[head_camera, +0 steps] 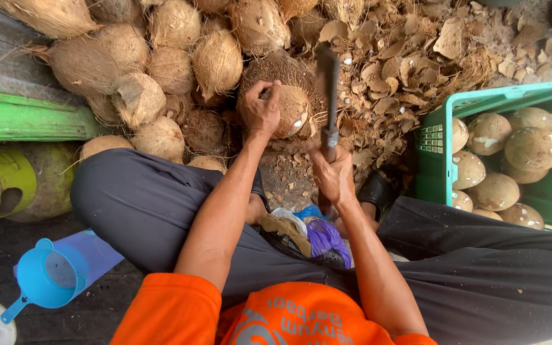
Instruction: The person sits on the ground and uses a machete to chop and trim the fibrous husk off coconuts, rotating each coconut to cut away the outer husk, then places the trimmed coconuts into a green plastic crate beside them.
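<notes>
My left hand grips a partly husked brown coconut that rests on the ground between my knees. My right hand is closed around the handle of a dark cleaver, whose blade stands upright just to the right of the coconut. Fibrous husk still clings to the coconut's far side.
A pile of unhusked coconuts lies at the upper left. Husk scraps cover the ground at the upper right. A green plastic crate at the right holds several peeled coconuts. A blue scoop lies at the lower left.
</notes>
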A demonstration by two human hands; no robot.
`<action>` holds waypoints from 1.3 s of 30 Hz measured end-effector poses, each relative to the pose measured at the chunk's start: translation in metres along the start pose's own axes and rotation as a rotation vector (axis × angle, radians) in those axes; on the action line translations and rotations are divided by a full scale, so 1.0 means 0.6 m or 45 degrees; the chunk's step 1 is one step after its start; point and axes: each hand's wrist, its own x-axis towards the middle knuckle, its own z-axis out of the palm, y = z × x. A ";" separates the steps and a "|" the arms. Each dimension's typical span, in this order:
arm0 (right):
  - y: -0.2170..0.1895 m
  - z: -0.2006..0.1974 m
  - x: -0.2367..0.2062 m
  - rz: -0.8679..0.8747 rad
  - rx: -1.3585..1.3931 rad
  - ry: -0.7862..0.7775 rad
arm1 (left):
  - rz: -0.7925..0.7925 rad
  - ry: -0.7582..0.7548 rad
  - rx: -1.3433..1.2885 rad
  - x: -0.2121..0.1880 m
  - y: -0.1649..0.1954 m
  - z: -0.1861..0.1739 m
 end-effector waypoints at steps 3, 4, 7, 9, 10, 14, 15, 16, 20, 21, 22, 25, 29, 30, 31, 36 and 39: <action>0.009 0.001 0.002 -0.125 -0.183 0.102 | -0.004 0.017 -0.014 -0.005 -0.002 0.000; 0.014 0.002 0.005 0.016 -0.299 0.078 | 0.012 0.026 -0.013 -0.006 -0.004 0.000; 0.035 0.001 0.021 0.320 -0.529 0.004 | -0.050 0.085 0.018 -0.007 0.001 0.001; 0.046 0.000 0.026 0.362 -0.521 0.006 | -0.108 0.058 0.043 -0.009 0.008 -0.001; 0.049 0.001 0.030 0.278 -0.571 0.040 | -0.137 0.042 0.044 -0.010 0.012 -0.002; 0.043 0.005 0.022 0.319 -0.347 0.023 | -0.217 -0.049 -0.195 -0.018 0.017 -0.006; 0.036 0.005 0.023 0.342 -0.198 -0.007 | -0.110 -0.040 -0.354 -0.019 0.017 -0.007; 0.029 0.004 0.020 0.338 -0.164 0.009 | -0.032 -0.046 -0.501 -0.018 0.016 -0.007; -0.006 0.005 0.009 0.220 -0.266 0.030 | -0.061 -0.224 -0.290 -0.010 0.012 -0.003; -0.015 0.005 0.016 0.066 -0.348 0.009 | -0.150 -0.201 -0.225 -0.006 0.013 0.000; -0.025 0.006 0.016 0.106 -0.377 -0.005 | -0.235 -0.168 -0.160 -0.002 0.014 0.003; -0.049 0.002 0.002 0.254 -0.312 -0.001 | -0.402 -0.171 -0.048 0.002 0.021 0.010; -0.071 -0.008 -0.010 0.104 0.115 0.109 | -0.169 0.044 -0.025 -0.003 0.019 0.022; -0.073 -0.007 -0.013 0.090 0.222 0.132 | -0.201 0.020 -0.011 -0.006 0.019 0.022; -0.073 -0.005 -0.013 0.111 0.249 0.133 | -0.220 0.002 -0.007 -0.010 0.021 0.021; -0.068 0.009 -0.002 0.420 -0.435 -0.026 | -0.331 0.006 -0.037 -0.021 0.028 0.023; -0.060 0.007 -0.002 0.348 -0.223 0.066 | -0.224 0.135 -0.086 -0.027 0.033 0.031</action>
